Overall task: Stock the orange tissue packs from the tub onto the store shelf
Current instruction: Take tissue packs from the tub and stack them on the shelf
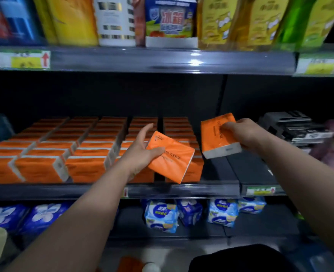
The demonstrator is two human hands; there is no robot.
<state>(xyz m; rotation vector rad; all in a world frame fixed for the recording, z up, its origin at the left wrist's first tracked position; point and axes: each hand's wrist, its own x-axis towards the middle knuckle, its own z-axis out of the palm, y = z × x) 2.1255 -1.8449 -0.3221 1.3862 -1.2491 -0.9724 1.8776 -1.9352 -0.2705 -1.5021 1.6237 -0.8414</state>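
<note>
Two orange tissue packs are being held at the middle shelf (181,190), one in each bare hand. The left hand (142,152) is gripping the left pack (172,161), its thumb pressing across the printed face and its fingers reaching behind, the upper ones lying nearly straight. This pack is hanging tilted just in front of the shelf's front lip, overlapping the stocked rows (64,152). The right hand (248,134) is clamping the right pack (215,138) from its right edge, thumb lying on the orange face and fingers curling round the back. This pack is being held white end down over the bare dark stretch of the shelf, just beside the rightmost stocked row; whether it is touching the surface cannot be told. The rows are filling the shelf's left and centre, packs standing on edge from front to back. Black boxes (291,128) are sitting at the shelf's far right end. Blue-and-white packets (162,214) are lying on the level below the shelf, and yellow bottles (221,20) are standing on the level above it.
</note>
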